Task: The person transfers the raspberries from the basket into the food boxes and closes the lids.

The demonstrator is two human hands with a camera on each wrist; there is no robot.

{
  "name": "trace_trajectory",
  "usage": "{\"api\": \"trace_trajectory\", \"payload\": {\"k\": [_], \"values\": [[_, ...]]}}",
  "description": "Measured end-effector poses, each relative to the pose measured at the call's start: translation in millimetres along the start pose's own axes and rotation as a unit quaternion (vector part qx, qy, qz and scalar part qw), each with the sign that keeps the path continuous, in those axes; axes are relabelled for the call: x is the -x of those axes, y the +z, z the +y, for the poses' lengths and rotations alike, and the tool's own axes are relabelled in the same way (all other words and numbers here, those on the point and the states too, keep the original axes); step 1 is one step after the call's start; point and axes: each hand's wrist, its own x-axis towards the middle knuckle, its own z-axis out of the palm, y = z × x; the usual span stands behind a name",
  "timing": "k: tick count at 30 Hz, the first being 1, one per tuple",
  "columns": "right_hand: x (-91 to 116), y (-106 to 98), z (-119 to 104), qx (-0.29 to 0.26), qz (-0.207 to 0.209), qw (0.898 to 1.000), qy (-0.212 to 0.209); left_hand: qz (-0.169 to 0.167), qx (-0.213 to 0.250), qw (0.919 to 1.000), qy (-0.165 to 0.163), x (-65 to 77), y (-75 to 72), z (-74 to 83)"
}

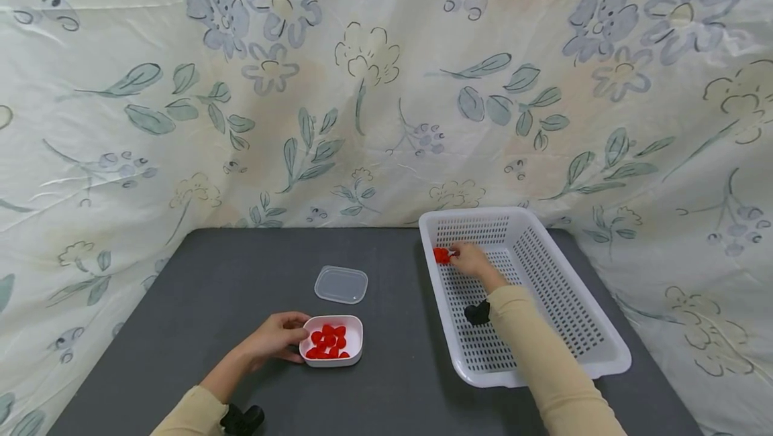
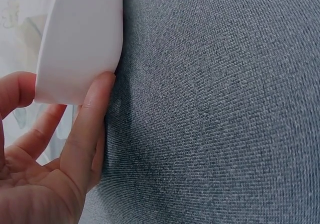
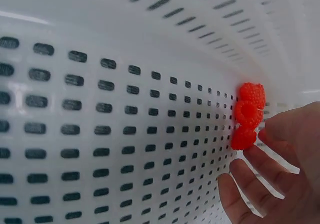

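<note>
On the dark table stands a small white box (image 1: 361,349) with several red raspberries (image 1: 329,341) in it. My left hand (image 1: 280,337) grips its left end, thumb and fingers about the wall, as the left wrist view shows at the box's plain side (image 2: 82,44). My right hand (image 1: 474,263) reaches into a white perforated basket (image 1: 580,302). Its fingertips are at a cluster of raspberries (image 3: 248,113) against the basket's left wall. In the right wrist view the fingers are slightly bent beside the cluster, and the contact is partly hidden.
A clear lid (image 1: 341,285) lies flat behind the white box. The basket's raised walls surround the right hand. Floral cloth (image 1: 374,100) hangs behind the table and along its sides.
</note>
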Motion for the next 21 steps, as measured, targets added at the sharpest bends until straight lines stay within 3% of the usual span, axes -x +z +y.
{"api": "trace_trajectory", "payload": {"k": [9,21], "values": [[3.0,1.4,0.2,0.011,-0.021,1.0,0.01,0.006,-0.006,1.0,-0.002,0.6,0.5,1.8],[3.0,0.7,4.0,-0.02,-0.067,0.997,0.045,0.009,-0.004,0.9999,-0.007,-0.4,0.1,1.5]]}}
